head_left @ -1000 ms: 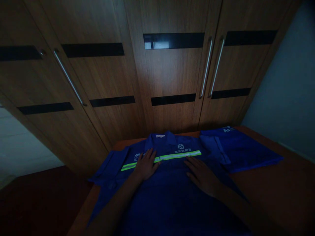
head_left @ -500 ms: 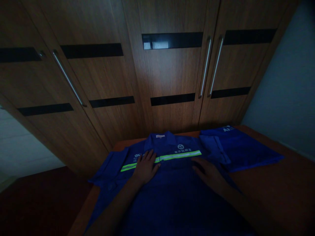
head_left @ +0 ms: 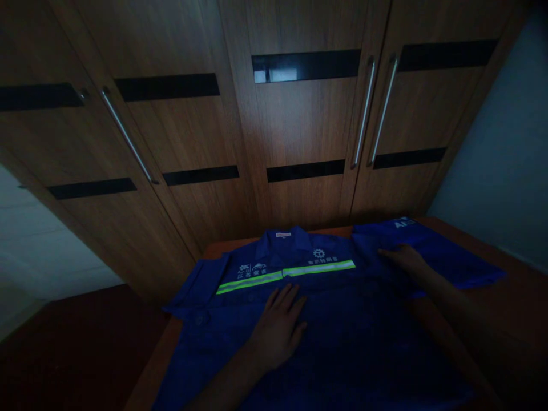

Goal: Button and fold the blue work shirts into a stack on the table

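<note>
A dark blue work jacket (head_left: 325, 302) lies spread out front up, its collar toward the wardrobe. Across its chest run a yellow-green and silver reflective strip (head_left: 319, 268) and white printed logos. My left hand (head_left: 280, 328) rests flat on the jacket front just below the strip, fingers spread and holding nothing. Over at the jacket's sleeve on the right is my right hand (head_left: 405, 260), fingers stretched out on the cloth; the dim light hides some of its outline. The other sleeve (head_left: 197, 285) lies folded in at the left.
A bright blue folded item with white lettering (head_left: 454, 254) lies right of the jacket. Both are on a reddish-brown surface (head_left: 500, 308). Behind stands a wooden wardrobe (head_left: 295, 125) with long metal handles (head_left: 363, 114). A pale wall (head_left: 500, 160) is on the right.
My left hand has slid down and right, off the reflective strip, uncovering the logo. My right hand has moved up and right from the jacket front to the sleeve, which now lies further in.
</note>
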The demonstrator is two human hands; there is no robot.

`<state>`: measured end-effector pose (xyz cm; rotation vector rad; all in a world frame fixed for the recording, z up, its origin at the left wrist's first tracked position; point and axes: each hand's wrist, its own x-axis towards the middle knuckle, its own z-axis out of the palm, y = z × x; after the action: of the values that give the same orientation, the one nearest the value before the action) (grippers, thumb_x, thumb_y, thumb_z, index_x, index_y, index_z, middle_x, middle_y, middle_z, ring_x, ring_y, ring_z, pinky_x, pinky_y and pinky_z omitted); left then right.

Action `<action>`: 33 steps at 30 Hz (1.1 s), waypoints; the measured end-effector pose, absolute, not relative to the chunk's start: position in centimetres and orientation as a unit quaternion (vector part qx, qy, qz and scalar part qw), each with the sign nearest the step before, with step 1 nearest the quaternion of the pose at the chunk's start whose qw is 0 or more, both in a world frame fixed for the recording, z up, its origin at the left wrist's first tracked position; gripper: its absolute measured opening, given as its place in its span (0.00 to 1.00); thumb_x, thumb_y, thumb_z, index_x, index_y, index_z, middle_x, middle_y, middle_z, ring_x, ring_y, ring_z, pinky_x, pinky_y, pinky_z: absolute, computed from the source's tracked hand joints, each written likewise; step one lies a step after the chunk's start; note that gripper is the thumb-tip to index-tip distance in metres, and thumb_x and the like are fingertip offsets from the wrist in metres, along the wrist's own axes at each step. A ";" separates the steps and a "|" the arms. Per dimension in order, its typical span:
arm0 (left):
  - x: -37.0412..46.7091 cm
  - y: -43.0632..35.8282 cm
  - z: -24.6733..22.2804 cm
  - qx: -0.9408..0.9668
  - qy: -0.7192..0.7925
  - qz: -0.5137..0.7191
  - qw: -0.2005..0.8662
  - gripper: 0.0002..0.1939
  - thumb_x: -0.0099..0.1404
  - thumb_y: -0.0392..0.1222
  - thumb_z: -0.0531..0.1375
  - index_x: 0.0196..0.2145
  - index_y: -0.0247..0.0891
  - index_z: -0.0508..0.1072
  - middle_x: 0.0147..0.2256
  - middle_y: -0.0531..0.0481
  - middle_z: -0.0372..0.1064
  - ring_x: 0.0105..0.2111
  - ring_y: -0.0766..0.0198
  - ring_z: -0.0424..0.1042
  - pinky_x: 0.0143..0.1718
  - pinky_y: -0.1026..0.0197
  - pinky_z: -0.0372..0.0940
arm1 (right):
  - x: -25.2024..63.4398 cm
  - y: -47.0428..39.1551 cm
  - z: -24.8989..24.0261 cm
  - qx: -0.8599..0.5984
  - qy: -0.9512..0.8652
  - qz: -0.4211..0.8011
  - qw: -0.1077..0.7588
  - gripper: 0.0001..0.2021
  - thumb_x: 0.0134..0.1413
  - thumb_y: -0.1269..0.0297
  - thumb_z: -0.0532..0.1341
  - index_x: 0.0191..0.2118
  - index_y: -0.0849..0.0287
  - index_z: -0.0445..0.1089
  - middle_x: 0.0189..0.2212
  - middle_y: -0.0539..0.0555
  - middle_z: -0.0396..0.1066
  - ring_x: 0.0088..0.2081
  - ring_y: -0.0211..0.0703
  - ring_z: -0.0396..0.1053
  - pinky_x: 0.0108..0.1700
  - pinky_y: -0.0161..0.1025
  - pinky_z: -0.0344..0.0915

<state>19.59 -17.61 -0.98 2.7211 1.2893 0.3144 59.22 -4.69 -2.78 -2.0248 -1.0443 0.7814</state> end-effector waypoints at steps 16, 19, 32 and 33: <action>9.1 -18.8 0.8 0.839 0.528 0.132 0.024 0.21 0.67 0.45 0.52 0.56 0.44 0.64 0.62 0.44 0.55 0.60 0.51 0.58 0.58 0.44 0.59 | 55.9 -9.0 1.8 -0.536 -0.414 0.510 0.530 0.11 0.55 0.54 0.60 0.40 0.55 0.70 0.37 0.55 0.76 0.34 0.48 0.75 0.39 0.45 0.73; 7.5 -19.4 -0.6 0.831 0.538 0.139 0.016 0.20 0.67 0.45 0.52 0.55 0.44 0.66 0.60 0.45 0.58 0.58 0.52 0.61 0.57 0.47 0.61 | 53.2 -11.2 1.7 -0.527 -0.581 0.419 0.458 0.18 0.58 0.48 0.55 0.45 0.55 0.71 0.43 0.55 0.75 0.43 0.52 0.73 0.47 0.49 0.70; 7.0 -20.4 -2.5 0.820 0.547 0.166 -0.008 0.21 0.66 0.46 0.53 0.56 0.47 0.65 0.60 0.47 0.59 0.59 0.53 0.60 0.57 0.44 0.60 | 49.0 -14.0 -5.3 -0.510 -0.849 0.031 0.134 0.28 0.62 0.45 0.46 0.63 0.51 0.55 0.64 0.55 0.51 0.64 0.50 0.48 0.63 0.56 0.47; 7.1 -20.4 -2.4 0.818 0.550 0.169 -0.003 0.20 0.66 0.46 0.53 0.56 0.47 0.66 0.59 0.47 0.60 0.59 0.53 0.60 0.57 0.44 0.60 | 48.9 -14.0 -5.2 -0.509 -0.850 0.025 0.134 0.28 0.62 0.45 0.46 0.63 0.51 0.55 0.64 0.55 0.51 0.64 0.50 0.48 0.63 0.55 0.48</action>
<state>7.12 -20.41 -2.43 2.5743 1.7313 0.5335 48.94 -13.97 -5.22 -1.4766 -2.4621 0.0713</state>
